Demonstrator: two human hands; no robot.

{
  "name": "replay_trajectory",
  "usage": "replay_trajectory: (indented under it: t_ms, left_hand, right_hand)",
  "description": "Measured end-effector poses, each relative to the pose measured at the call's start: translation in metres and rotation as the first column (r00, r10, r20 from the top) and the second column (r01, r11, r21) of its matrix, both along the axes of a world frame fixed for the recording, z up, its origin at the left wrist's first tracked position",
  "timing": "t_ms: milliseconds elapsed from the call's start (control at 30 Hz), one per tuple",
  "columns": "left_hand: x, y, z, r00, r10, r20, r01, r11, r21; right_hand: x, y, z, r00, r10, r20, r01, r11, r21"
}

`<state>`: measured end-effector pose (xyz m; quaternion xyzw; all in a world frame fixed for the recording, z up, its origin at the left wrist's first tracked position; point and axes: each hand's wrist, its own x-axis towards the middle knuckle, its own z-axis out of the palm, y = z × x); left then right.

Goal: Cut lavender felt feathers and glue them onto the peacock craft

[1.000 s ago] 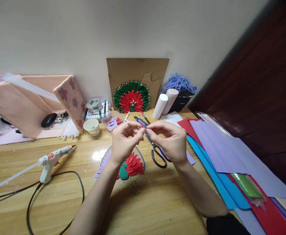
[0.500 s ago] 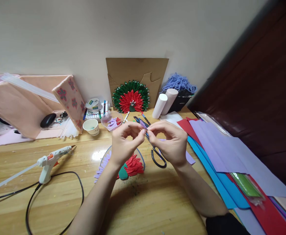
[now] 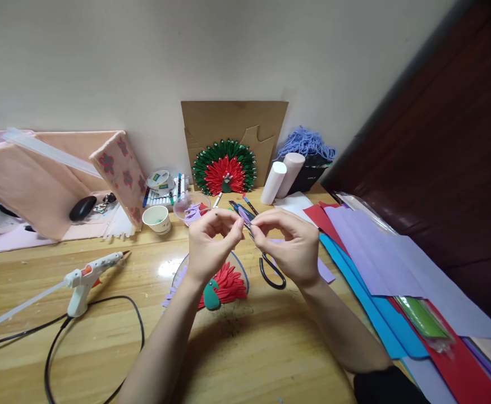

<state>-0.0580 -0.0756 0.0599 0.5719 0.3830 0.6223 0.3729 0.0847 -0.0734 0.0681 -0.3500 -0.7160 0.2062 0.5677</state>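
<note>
Between the two hands, above the table: one small, slender purple piece, apparently foam or paper, raised clear of the surface. Left hand: grip pinching the piece at its left side, thumb to fingers. Right hand: grip likewise pinching it, thumb against forefinger.

Below the hands: one pair of black-handled metal scissors, partly hidden by the right hand; one round, dark-rimmed disc, partly behind the left forearm, bearing layered red petals, lilac petals and a green rounded body piece.

Left of these: one white hot-glue gun with translucent stick and black cord; one white paper cup; one clear round plastic dish holding lilac and red scraps.

Right: overlapping lilac sheets, blue sheets and red sheets, with one bright green packet in clear wrapping.

Rear, against the wall: one brown cardboard panel, upright, with a green-and-red fan-shaped bird in front; two pale upright cylinders; one heap of periwinkle-blue yarn.

Far left: one pink cloth-covered box structure, a black computer mouse inside.
</note>
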Motion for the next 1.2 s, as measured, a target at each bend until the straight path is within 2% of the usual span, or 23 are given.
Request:
replay_trajectory:
  t_ms: [167,433,733,1000,1200]
  left_hand:
    - [-0.002,0.001,-0.0012,0.999,-0.009,0.035,0.009,1.0,0.005]
    - [-0.0045,0.0,-0.0017,0.995,-0.091,0.039,0.088,0.994,0.059]
    - [-0.0023,0.0016,-0.0037,0.993,-0.097,0.067,0.095,0.995,0.028]
    - [0.0006,0.0025,-0.0024,0.99,-0.078,0.117,0.072,0.996,0.054]
    - [-0.0007,0.0025,-0.0027,0.992,-0.078,0.099,0.07,0.994,0.083]
  right_hand:
    - [0.0001,-0.0008,0.0013,1.0,0.002,0.005,-0.002,1.0,-0.001]
    - [0.001,-0.0004,0.0018,1.0,-0.008,0.007,0.008,1.0,-0.007]
    - [0.0006,-0.002,0.0024,1.0,0.015,0.009,-0.015,0.999,-0.035]
    - [0.0004,-0.0021,0.0038,1.0,0.012,0.024,-0.011,1.0,-0.019]
    - [0.0002,-0.0026,0.0038,0.998,-0.021,0.063,0.02,0.999,0.027]
